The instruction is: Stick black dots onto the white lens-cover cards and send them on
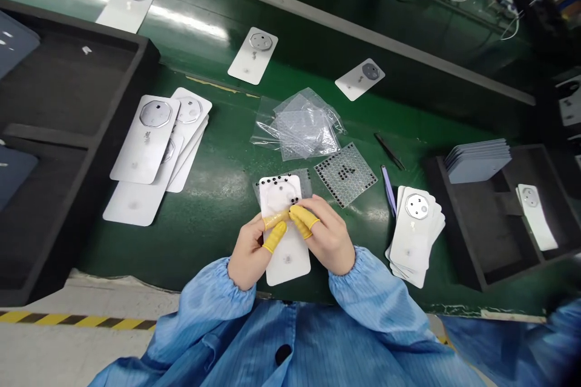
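A white phone-back-shaped panel (288, 261) lies lengthwise before me, with a ring outline near its top. Over its upper part is a clear sheet (305, 181) with small black dots along its edge. My left hand (252, 251) is closed at the sheet's lower edge; its index finger looks paler, as if seen through the sheet, and the thumb is just below. My right hand (329, 233) pinches beside that fingertip, close to a few black dots; anything between its fingers is too small to make out. Yellow finger cots cover fingertips on both hands.
Similar panels are stacked at left (145, 139) and right (411, 236). A second dotted sheet (347, 175), clear plastic bags (306, 124), black tweezers (389, 151) and purple tweezers (388, 190) lie around. Dark trays stand at left (109, 106) and right (463, 242). Single panels (254, 57) lie farther back.
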Demonstrator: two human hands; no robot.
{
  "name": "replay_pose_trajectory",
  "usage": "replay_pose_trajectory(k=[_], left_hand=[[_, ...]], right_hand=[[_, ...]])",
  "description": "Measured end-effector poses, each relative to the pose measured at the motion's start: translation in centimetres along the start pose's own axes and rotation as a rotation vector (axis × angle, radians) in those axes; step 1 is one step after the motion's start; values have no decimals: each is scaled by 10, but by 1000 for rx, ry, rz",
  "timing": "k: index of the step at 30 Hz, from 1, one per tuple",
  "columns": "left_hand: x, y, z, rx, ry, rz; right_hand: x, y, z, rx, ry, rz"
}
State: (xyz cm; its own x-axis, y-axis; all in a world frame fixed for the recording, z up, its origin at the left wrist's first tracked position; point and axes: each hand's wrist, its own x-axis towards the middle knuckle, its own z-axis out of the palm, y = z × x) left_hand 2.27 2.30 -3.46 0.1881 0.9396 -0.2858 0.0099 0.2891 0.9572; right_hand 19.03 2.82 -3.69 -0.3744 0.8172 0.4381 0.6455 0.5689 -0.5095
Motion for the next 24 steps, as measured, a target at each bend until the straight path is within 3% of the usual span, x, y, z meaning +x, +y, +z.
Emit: replay_pose_trajectory(k=[4, 6, 10, 13, 15, 17, 19, 20, 22, 24], left_hand=[[-3, -7, -6, 244, -7, 141], [-4, -12, -9, 361, -23, 202], [-2, -14, -16, 525, -64, 250], [-1, -8, -39, 521, -82, 212], [-6, -3, -63, 509, 27, 135], [-15, 3, -85, 522, 283, 68], [-25, 11, -93, 483, 521, 51], [-30, 15, -92, 417, 578, 68], [-34, 23, -78, 227, 547, 121], [-33, 30, -57, 47, 417, 163]], right_hand=[[-1, 6, 9, -62, -19, -135], [-2, 9, 15, -14, -10, -133], [-2, 14, 29, 243, 24, 157], [-3, 16, 33, 297, 67, 260], [-6, 15, 32, 287, 54, 216], [-9, 13, 27, 254, 52, 142], [-9, 12, 19, 234, 88, 123], [-7, 12, 15, 254, 114, 168], [0, 12, 6, 402, 129, 348], [10, 15, -2, 627, 68, 558]])
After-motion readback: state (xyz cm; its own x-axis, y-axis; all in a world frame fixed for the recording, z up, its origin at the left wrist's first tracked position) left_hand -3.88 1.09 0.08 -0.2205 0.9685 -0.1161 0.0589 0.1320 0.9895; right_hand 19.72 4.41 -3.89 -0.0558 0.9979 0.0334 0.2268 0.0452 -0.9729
